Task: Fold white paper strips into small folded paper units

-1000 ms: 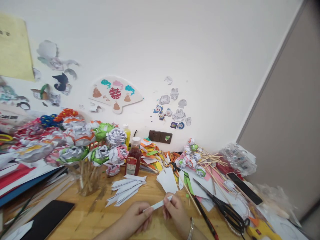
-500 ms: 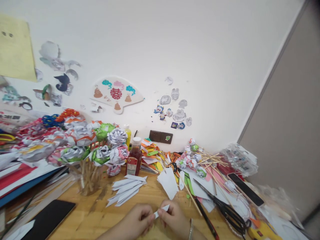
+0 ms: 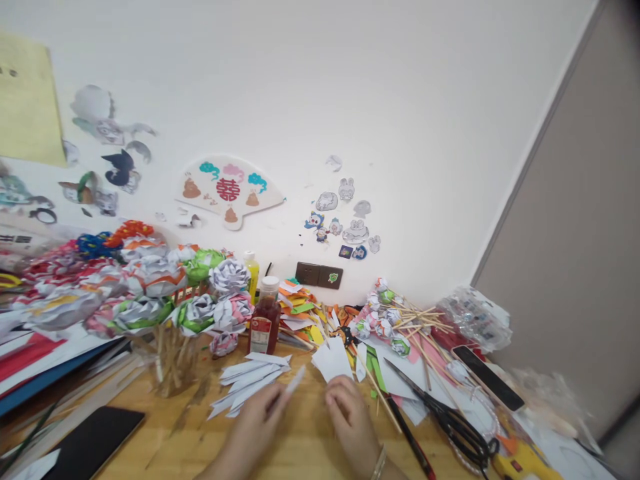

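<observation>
My left hand [image 3: 257,417] pinches a narrow folded strip of white paper [image 3: 296,380] between thumb and fingers, its tip pointing up and away. To its left lies a fanned pile of similar folded white paper strips [image 3: 250,380]. My right hand [image 3: 353,417], a bracelet on its wrist, is over the table with its fingers loosely bent and slightly apart, and no paper shows in it. Just beyond its knuckles lie loose white paper pieces [image 3: 333,360]; whether the hand touches them, I cannot tell.
Paper flowers [image 3: 155,273] stand in a clear container at left, beside a red-brown bottle [image 3: 265,320]. A black phone-like slab [image 3: 95,443] lies front left. Black scissors [image 3: 455,427], a pen [image 3: 413,437], wooden sticks [image 3: 425,317] and a phone [image 3: 490,378] crowd the right.
My hands have moved apart. The folded strip, held between both before, is now in my left hand alone, while my right hand has let go and moved toward the loose white paper.
</observation>
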`<state>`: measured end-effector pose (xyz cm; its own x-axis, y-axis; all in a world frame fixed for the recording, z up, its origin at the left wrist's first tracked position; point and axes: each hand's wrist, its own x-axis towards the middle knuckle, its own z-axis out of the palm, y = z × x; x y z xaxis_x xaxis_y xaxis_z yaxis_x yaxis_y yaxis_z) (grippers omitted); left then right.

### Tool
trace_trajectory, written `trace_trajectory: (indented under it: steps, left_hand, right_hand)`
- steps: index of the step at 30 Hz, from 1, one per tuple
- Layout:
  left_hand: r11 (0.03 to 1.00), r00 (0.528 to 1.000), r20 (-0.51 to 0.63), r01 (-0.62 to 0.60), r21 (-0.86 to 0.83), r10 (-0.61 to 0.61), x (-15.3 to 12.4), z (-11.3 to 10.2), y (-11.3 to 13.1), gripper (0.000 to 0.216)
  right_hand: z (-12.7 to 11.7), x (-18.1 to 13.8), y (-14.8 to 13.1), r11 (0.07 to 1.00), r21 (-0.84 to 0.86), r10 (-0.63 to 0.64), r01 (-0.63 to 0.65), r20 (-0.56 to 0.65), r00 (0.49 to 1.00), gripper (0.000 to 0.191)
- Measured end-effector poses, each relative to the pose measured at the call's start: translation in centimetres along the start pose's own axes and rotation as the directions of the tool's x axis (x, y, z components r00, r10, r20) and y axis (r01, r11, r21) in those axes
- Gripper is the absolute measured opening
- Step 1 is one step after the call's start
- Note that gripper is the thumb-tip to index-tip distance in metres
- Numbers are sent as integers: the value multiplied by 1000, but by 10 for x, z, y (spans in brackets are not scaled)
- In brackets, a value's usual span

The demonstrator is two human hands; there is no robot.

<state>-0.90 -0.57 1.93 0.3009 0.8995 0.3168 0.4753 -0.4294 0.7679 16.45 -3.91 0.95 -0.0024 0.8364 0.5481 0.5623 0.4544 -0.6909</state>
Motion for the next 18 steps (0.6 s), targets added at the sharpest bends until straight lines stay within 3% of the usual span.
trace_trajectory:
  steps: [3, 7, 11, 14, 16, 18]
  left_hand:
    - [983, 959, -277, -12, 184, 64, 8, -10, -18, 31]
    - [888, 896, -395, 3, 461, 202, 11, -13, -30, 47]
    - [885, 902, -314, -137, 445, 298, 4, -8, -21, 42]
    - [960, 951, -191, -209, 189, 244, -2, -1, -11, 35]
    - [987, 989, -22, -147, -68, 146, -6, 7, -7, 32]
    - [957, 993, 113, 16, -290, 18, -8, 17, -6, 34]
  right_hand:
    - [-4, 3, -1, 971, -236, -46, 31, -58, 997, 17]
    - [0, 0, 10, 923, -380, -62, 58, 1, 998, 28]
    - [1, 0, 18, 923, -373, -105, 90, -19, 994, 44]
    - [-3, 0, 15, 922, -351, -185, 166, -20, 983, 49]
    - [-5, -1, 10, 914, -320, -262, 248, -1, 965, 49]
    - [-6, -3, 4, 903, -278, -336, 328, 20, 941, 44]
